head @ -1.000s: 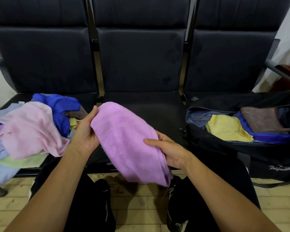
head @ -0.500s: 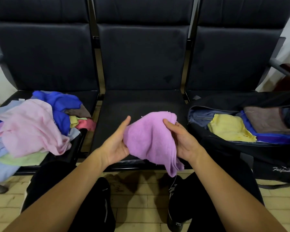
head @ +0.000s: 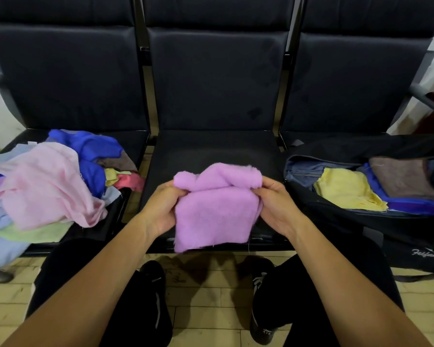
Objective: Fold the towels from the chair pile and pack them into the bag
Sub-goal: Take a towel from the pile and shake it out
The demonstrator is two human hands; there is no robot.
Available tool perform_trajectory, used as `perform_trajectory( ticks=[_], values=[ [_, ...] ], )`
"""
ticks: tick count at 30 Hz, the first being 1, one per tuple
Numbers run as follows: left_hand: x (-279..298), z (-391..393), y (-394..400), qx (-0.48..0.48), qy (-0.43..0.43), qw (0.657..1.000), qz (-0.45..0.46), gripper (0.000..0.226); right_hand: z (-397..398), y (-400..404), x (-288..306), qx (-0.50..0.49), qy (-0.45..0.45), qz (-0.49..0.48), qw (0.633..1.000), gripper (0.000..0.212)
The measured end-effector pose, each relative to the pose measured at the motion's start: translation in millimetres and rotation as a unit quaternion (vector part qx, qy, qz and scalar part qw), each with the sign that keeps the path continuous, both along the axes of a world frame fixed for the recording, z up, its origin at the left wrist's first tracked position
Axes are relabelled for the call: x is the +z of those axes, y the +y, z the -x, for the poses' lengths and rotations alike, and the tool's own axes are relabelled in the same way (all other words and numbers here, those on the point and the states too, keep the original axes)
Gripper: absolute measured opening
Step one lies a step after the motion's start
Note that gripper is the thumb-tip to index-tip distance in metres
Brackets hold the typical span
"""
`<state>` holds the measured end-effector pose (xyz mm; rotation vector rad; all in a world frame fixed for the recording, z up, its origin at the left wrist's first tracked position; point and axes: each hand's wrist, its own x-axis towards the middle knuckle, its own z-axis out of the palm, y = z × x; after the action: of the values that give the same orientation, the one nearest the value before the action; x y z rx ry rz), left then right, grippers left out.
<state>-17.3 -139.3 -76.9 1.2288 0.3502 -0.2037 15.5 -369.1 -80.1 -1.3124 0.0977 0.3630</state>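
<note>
A purple towel (head: 214, 211) hangs folded over the front of the middle seat. My left hand (head: 162, 206) grips its upper left corner and my right hand (head: 276, 204) pinches its upper right corner, so the top edge is doubled over between them. On the left seat lies a loose pile of towels (head: 48, 186): pale pink on top, with blue, green, yellow and red ones. The black bag (head: 361, 221) sits open on the right seat, holding a yellow towel (head: 346, 189), a brown towel (head: 401, 176) and blue cloth.
Three black padded seats (head: 216, 146) in a row with metal frames stand ahead. A metal armrest (head: 429, 98) juts out at the right. My knees in black trousers and black shoes (head: 156, 296) are below, on a pale tiled floor.
The purple towel went from a long draped strip to a compact folded square. Both hands came together, moved to the right and to the middle seat, and now hold its top corners.
</note>
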Motion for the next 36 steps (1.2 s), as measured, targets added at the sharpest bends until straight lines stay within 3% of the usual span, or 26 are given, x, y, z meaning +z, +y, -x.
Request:
perform_trajectory(
  ticks=[3, 5, 9, 11, 14, 18, 20, 23, 26, 28, 31, 36],
  values=[
    [4, 0, 4, -0.007, -0.107, 0.994, -0.005, 0.025, 2, -2, 14, -0.003, -0.047, -0.031, 0.998, 0.044],
    [3, 2, 7, -0.018, -0.166, 0.984, -0.055, 0.040, 5, -4, 18, -0.008, -0.059, -0.052, 0.997, 0.051],
    [0, -2, 13, 0.016, -0.233, 0.961, -0.147, 0.042, 1, -4, 15, -0.041, -0.113, 0.016, 0.993, 0.034],
    [0, -4, 13, 0.046, -0.242, 0.955, -0.165, 0.031, -2, -5, 10, -0.063, -0.133, 0.029, 0.989, 0.031],
    [2, -6, 12, 0.103, -0.229, 0.961, -0.115, 0.025, -6, -5, 5, -0.095, -0.145, 0.064, 0.983, 0.040],
    [1, -9, 9, 0.149, -0.193, 0.963, -0.112, 0.028, -6, 0, 2, -0.123, -0.118, 0.093, 0.981, 0.032],
    [0, -8, 8, 0.124, -0.167, 0.968, -0.138, 0.027, -5, 2, 2, -0.121, -0.091, 0.105, 0.983, 0.031],
    [3, -6, 6, -0.002, -0.117, 0.979, -0.169, 0.044, -4, -1, 4, -0.061, -0.026, 0.081, 0.995, 0.038],
    [8, -2, 3, -0.074, -0.100, 0.971, -0.205, 0.037, -4, -5, 5, -0.031, -0.001, 0.061, 0.998, 0.033],
    [11, -1, 2, -0.078, -0.115, 0.968, -0.209, 0.027, -5, -6, 6, -0.037, -0.026, 0.071, 0.996, 0.020],
    [14, -1, 5, -0.034, -0.127, 0.974, -0.184, 0.022, -3, -8, 9, -0.043, -0.055, 0.075, 0.995, 0.024],
    [14, -1, 4, 0.012, -0.169, 0.962, -0.215, 0.028, -4, -11, 10, -0.054, -0.067, 0.077, 0.993, 0.024]
  ],
)
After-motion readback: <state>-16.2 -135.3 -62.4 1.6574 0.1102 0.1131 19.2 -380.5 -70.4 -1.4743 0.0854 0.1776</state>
